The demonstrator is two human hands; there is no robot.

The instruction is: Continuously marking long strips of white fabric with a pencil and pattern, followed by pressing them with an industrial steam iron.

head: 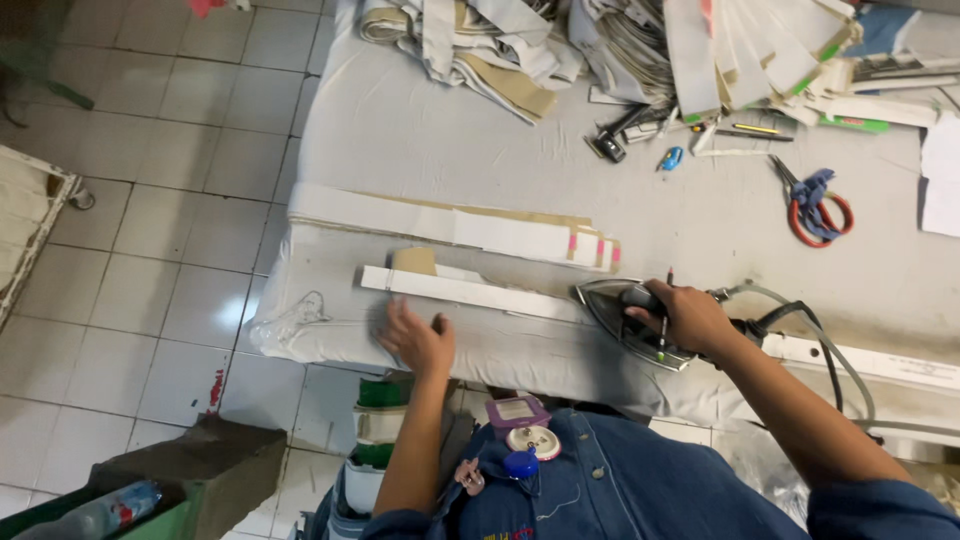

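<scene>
A long narrow white fabric strip lies across the padded grey table, with a tan card piece at its left end. My right hand grips the handle of a metal clothes iron, which rests on the strip's right part; a thin red pencil is also held in this hand. My left hand is pressed flat on the table just below the strip's left part, blurred. A second, wider white and tan strip with pink marks lies just behind.
Piles of cut white and tan strips fill the table's far side. Red-handled scissors, a pen, a small blue object and black clips lie at the right. The iron's cord runs right. Tiled floor and a green bin are at left.
</scene>
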